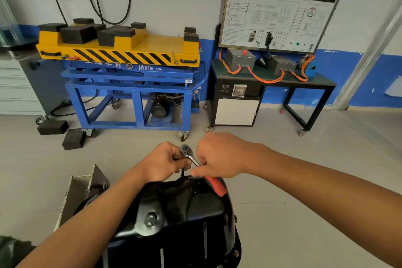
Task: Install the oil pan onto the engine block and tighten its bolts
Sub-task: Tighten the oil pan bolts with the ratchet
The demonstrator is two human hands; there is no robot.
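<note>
A glossy black oil pan [187, 217] lies upside down over the engine at the bottom centre, with a drain plug [150, 220] on its side and flange bolts [236, 253] along its near rim. At the pan's far edge stands a ratchet wrench [188, 154] with a chrome head and a red handle [216, 186]. My left hand [165, 162] pinches the extension just below the ratchet head. My right hand [219, 156] grips the ratchet's shank above the red handle. The socket and the bolt under it are hidden behind the pan's edge.
A grey metal stand bracket [82, 189] juts out left of the pan. Beyond on the floor stand a blue and yellow lift cart [130, 85], a black training bench [272, 85] with orange cables, and loose black rubber blocks [53, 127].
</note>
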